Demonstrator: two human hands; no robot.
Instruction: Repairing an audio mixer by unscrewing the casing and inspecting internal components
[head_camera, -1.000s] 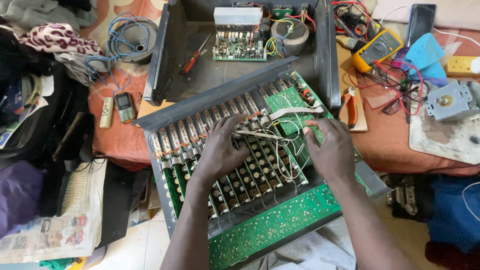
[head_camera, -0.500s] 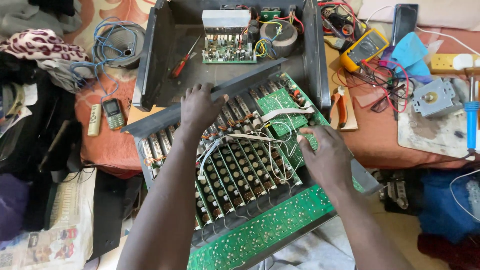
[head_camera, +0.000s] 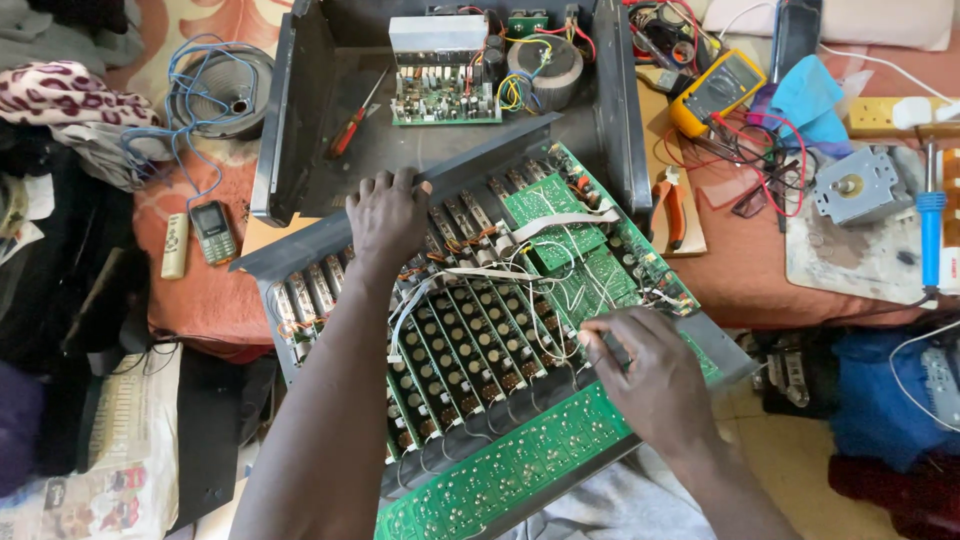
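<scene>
Cluttered bench (head_camera: 220, 290) | my left hand (head_camera: 385, 215) clenches the panel (head_camera: 310, 245) edge | right hand (head_camera: 650, 375) pinches a wire (head_camera: 560, 345) over the boards (head_camera: 470, 350)

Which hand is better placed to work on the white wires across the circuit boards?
Probably the right hand: its fingers rest beside the white wires, while the left hand grips the metal panel's far edge.

Green circuit boards (head_camera: 560, 215), yellow multimeter (head_camera: 716, 92), leopard-print cloth (head_camera: 60, 92).
</scene>
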